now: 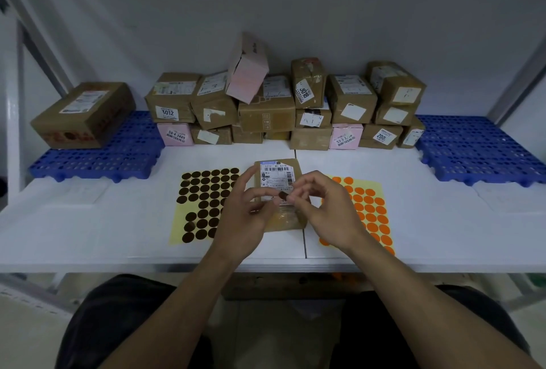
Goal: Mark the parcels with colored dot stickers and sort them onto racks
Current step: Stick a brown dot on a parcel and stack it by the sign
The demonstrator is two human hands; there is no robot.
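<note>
A small brown parcel (pixel 277 173) with a white barcode label lies on the white table (pixel 118 221) in front of me. Above its near half, my right hand (pixel 322 209) pinches a brown dot sticker (pixel 283 195) between fingertips. My left hand (pixel 242 215) hovers beside it with fingers loosely curled, its fingertips close to the sticker; whether they touch it I cannot tell. A yellow sheet of brown dot stickers (pixel 204 203) lies left of the parcel. A yellow sheet of orange dot stickers (pixel 369 209) lies to the right, partly hidden by my right hand.
A pile of several brown and pink parcels (pixel 266 108) stands along the back wall. A blue plastic rack (pixel 97 153) at the left carries one large brown box (pixel 85 114). Another blue rack (pixel 478 150) sits at the right. White shelf posts frame both sides.
</note>
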